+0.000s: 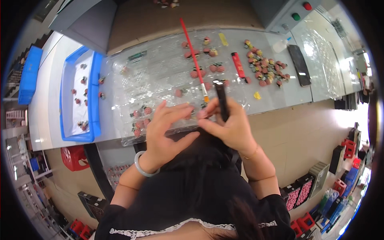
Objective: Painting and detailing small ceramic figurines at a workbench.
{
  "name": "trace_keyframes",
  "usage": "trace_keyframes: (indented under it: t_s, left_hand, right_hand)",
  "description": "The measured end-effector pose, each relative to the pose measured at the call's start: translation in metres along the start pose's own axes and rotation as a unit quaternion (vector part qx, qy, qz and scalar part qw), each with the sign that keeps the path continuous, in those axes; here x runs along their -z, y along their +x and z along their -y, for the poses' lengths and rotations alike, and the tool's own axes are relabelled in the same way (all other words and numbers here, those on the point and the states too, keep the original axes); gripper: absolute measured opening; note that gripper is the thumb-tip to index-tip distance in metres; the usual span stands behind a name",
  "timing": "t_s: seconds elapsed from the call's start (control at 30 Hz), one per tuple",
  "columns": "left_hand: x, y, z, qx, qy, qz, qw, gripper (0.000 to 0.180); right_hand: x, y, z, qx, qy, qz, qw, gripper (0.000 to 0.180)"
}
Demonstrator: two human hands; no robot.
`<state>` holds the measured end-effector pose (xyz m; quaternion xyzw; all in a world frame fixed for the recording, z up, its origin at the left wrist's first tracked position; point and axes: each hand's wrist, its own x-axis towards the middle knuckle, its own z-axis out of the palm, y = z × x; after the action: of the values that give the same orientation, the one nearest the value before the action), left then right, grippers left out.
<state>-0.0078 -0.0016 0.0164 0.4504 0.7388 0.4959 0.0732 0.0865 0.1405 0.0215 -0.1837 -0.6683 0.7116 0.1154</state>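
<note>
My left hand (pixel 165 132) is spread beside the near edge of the table, its fingertips next to a small pink berry-like figurine (pixel 188 116). In my right hand (pixel 234 130) a black pen-like tool (pixel 221 98) stands nearly upright between the fingers. That hand's thumb and fingertips come together at a small pink piece, mostly covered by them. A red-handled paintbrush (pixel 196 60) lies just beyond both hands on clear plastic trays (pixel 156 80). Similar pink figurines (pixel 216 68) sit in the trays, some in pairs.
A blue bin (pixel 95 100) with a few figurines stands at the left. To the right are a heap of figurines (pixel 264 68), a red stick-shaped item (pixel 238 65), a black phone (pixel 299 65) and a small white bottle (pixel 280 46). A grey machine housing (pixel 288 18) borders the back.
</note>
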Motion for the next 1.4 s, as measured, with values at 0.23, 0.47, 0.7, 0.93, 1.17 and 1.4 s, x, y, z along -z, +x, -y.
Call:
trace_keyframes:
  t_s: [0.23, 0.47, 0.7, 0.93, 1.17, 1.4]
  left_hand:
    - [-0.004, -0.001, 0.005, -0.085, 0.074, -0.024, 0.993, 0.029]
    - [0.011, -0.006, 0.008, -0.042, 0.028, -0.039, 0.998, 0.028]
    - [0.114, 0.031, 0.058, 0.011, 0.260, -0.106, 0.960, 0.020]
    - [0.197, 0.003, 0.112, 0.222, 0.463, -0.215, 0.831, 0.021]
    - [0.140, 0.002, 0.066, 0.108, 0.393, -0.088, 0.909, 0.012]
    - [0.094, -0.003, 0.072, 0.103, 0.415, 0.083, 0.900, 0.010]
  right_hand:
    - [-0.006, -0.010, -0.013, -0.025, 0.031, 0.000, 0.999, 0.028]
    - [-0.019, -0.007, -0.018, -0.002, 0.080, -0.016, 0.997, 0.030]
    - [0.008, -0.018, -0.030, 0.052, 0.051, -0.008, 0.997, 0.020]
    - [0.022, -0.031, -0.041, -0.001, 0.058, -0.020, 0.998, 0.014]
    - [0.016, -0.028, -0.037, 0.008, 0.056, -0.013, 0.998, 0.011]
    - [0.004, -0.031, -0.035, -0.002, 0.047, 0.012, 0.999, 0.012]
